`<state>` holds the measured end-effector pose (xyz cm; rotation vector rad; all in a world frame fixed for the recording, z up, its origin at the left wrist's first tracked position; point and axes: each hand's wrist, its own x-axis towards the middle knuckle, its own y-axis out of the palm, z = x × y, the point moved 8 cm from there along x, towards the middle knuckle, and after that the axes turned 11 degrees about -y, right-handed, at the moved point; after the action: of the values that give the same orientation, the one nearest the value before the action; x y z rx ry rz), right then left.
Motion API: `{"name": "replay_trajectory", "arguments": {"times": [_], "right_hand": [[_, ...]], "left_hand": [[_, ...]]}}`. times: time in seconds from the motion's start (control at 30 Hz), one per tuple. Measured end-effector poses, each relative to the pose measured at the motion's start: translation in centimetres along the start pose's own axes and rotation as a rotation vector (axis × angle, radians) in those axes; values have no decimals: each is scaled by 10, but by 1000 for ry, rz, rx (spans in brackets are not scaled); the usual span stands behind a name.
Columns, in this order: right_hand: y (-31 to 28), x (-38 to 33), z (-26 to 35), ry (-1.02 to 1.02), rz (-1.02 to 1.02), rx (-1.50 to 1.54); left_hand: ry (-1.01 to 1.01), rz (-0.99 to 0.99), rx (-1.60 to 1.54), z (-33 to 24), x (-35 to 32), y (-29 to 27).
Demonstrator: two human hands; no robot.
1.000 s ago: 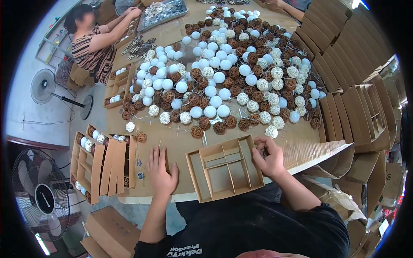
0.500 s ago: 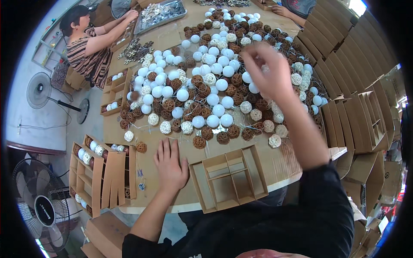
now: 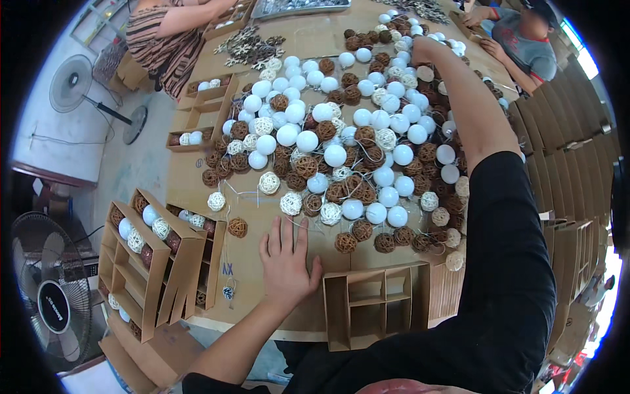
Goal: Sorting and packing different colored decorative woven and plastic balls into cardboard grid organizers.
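Observation:
A large pile of white balls (image 3: 335,155), brown rattan balls (image 3: 306,167) and cream woven balls (image 3: 269,183), joined by pale wires, covers the middle of the table. My left hand (image 3: 287,266) lies flat near its front edge, fingers spread, the fingertips close to a cream ball. My right arm stretches across the right side of the pile. At its far part, my right hand (image 3: 425,51) reaches down among the balls; its fingers are hidden. Right of my left hand, a divided cardboard box (image 3: 367,303) rests at the table's near edge.
Several divided boxes (image 3: 141,272) holding balls stand at the left edge, with another box (image 3: 200,113) farther back. Brown snowflake shapes (image 3: 249,47) and a metal tray (image 3: 298,6) lie beyond. Cardboard stacks (image 3: 564,177) line the right. Two people work across the table.
My right hand has moved farther out and down into the far part of the pile. The view has shifted too. My left hand still rests flat on the table.

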<state>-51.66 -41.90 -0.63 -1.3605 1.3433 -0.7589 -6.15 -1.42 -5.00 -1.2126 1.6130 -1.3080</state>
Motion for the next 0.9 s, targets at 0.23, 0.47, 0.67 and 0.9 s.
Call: {"name": "replay_trajectory", "arguments": {"times": [0.23, 0.47, 0.67, 0.9], "right_hand": [[12, 9, -15, 197, 113, 102], [23, 9, -13, 130, 143, 24], [50, -3, -79, 74, 63, 100], [21, -28, -47, 71, -164, 369]], "left_hand": [[-27, 48, -19, 3, 0, 1], [-32, 47, -12, 4, -2, 1], [22, 18, -61, -6, 4, 1], [5, -8, -32, 2, -3, 0]]}}
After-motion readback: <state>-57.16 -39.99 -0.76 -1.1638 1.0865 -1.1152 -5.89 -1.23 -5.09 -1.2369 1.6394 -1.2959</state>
